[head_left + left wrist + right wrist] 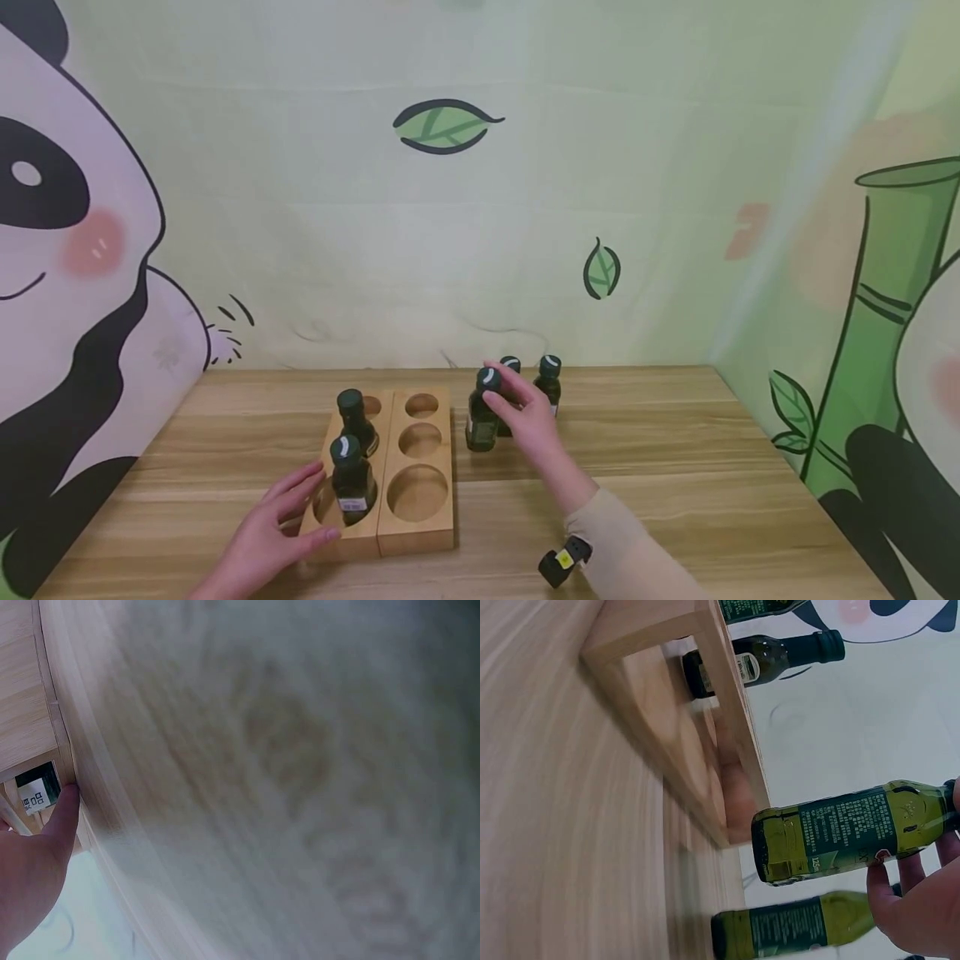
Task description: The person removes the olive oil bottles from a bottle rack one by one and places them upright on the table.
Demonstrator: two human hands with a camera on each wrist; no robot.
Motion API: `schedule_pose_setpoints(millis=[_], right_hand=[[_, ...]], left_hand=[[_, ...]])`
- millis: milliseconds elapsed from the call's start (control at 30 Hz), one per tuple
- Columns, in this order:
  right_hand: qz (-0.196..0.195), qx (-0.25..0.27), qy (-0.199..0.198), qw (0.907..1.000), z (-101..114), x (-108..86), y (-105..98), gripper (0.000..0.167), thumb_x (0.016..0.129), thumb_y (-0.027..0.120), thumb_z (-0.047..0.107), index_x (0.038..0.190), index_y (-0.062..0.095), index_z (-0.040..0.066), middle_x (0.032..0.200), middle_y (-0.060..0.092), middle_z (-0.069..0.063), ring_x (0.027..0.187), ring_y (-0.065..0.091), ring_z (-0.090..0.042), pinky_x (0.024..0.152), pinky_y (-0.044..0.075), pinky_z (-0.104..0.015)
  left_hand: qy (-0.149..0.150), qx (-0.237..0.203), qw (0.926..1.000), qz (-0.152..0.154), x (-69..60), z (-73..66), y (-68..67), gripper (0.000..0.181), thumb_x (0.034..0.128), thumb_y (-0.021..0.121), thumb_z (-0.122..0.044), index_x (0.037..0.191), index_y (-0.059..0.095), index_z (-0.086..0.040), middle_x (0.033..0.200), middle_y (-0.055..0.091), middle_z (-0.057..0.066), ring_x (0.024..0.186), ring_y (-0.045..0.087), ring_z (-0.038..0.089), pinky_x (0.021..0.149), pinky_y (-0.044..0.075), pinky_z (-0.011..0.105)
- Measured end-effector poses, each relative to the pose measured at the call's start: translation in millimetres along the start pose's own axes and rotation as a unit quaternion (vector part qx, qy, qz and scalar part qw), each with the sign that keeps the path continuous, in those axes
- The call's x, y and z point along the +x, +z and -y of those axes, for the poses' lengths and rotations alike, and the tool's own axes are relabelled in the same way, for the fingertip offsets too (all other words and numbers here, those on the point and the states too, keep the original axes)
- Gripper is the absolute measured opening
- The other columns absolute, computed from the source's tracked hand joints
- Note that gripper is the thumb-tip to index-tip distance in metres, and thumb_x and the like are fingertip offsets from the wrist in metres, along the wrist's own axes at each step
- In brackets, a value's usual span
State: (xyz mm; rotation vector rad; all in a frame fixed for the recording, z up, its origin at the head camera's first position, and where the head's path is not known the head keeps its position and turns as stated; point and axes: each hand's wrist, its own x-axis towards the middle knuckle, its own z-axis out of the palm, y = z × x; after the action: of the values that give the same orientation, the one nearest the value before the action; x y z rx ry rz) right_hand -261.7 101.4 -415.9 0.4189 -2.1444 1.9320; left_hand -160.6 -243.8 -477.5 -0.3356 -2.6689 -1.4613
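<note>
My right hand (531,417) pinches the cap end of a small green glass bottle (847,832) with a dark green label. The bottle's base hangs off the tabletop in the right wrist view, right of a wooden rack (442,533) with round holes. My left hand (273,521) rests at the rack's front left corner, fingers along its left side and thumb at the front. A bottle (352,487) stands in the rack's front left hole, and another bottle (357,423) in the hole behind it. The rack's right column holds no bottle.
Two more bottles stand on the wooden table (637,467) behind my right hand: one bottle (550,383) in plain sight, one bottle (511,364) mostly hidden. A cloth backdrop (300,208) with panda drawings rises behind the table. A black device (564,562) sits on my right wrist.
</note>
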Motion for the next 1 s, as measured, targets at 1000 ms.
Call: schedule_pose_setpoints(millis=[1000], right_hand=[[-0.069,-0.041,0.070,0.9943,-23,-22.8,-95,0.043,0.096,0.064,0.004,0.138,0.055,0.000,0.132,0.059,-0.021,0.109,0.055,-0.009,0.092,0.046,-0.018]], left_hand=[[-0.015,-0.001,0.9999,0.003,1.1,-1.1,-0.5,0.081,0.0768,0.087,-0.027,0.141,0.050,0.005,0.152,0.036,0.016,0.123,0.051,0.048,0.085,0.057,0.044]])
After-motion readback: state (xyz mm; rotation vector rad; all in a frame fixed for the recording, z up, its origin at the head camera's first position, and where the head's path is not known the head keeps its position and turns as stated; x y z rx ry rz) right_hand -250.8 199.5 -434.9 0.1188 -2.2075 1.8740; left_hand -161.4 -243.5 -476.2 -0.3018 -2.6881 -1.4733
